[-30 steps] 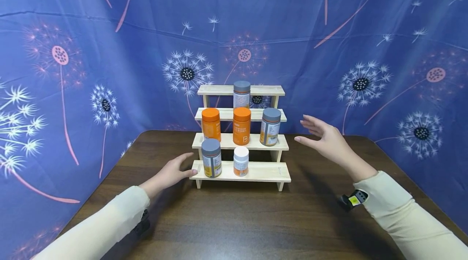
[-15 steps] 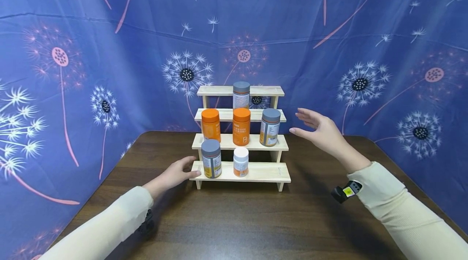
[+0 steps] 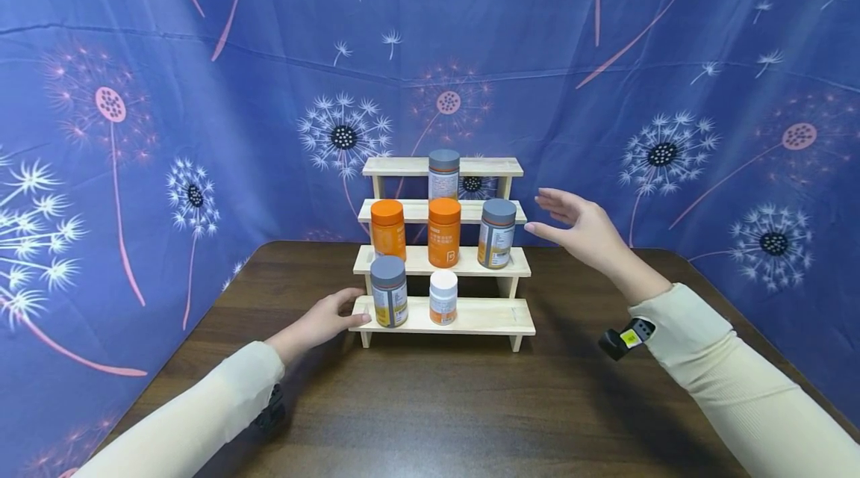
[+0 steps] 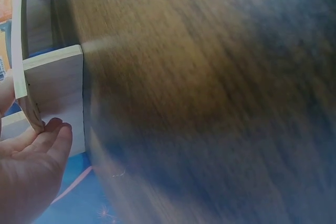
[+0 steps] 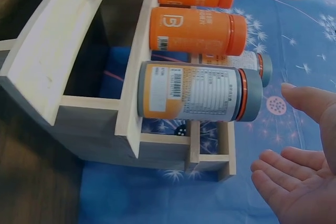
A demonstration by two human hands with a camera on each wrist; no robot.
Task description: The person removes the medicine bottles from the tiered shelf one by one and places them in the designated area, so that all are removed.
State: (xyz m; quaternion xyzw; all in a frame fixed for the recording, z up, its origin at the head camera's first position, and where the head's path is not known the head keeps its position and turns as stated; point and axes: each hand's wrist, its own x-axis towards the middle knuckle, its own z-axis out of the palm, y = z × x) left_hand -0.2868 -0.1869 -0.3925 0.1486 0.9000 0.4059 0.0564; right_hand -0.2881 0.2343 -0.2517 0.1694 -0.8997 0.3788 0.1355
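Note:
A four-step wooden display rack (image 3: pixel 490 320) stands on the table. My left hand (image 3: pixel 321 324) pinches the left end of its lowest board; in the left wrist view the fingers (image 4: pixel 59 142) lie under the board's edge. My right hand (image 3: pixel 579 228) is in the air right of the rack, thumb and fingers apart, holding nothing. Nearest to it is a grey-lidded jar (image 3: pixel 497 237) on the second step, its label facing the right wrist view. Left of that jar stand two orange jars (image 3: pixel 444 237) (image 3: pixel 388 231). On the lowest step are another grey-lidded jar (image 3: pixel 389 295) and a small white bottle (image 3: pixel 443 300).
A third grey-lidded jar (image 3: pixel 444 181) stands higher up on the rack, partly hidden by an orange jar. The dark wooden table (image 3: pixel 430 403) extends in front. Blue cloth (image 3: pixel 269 127) with dandelion prints hangs behind and at both sides.
My right hand has moved left and slightly up, closer to the rack. My left hand has come in from the left to the lowest board's end and now pinches it. The jars have not moved.

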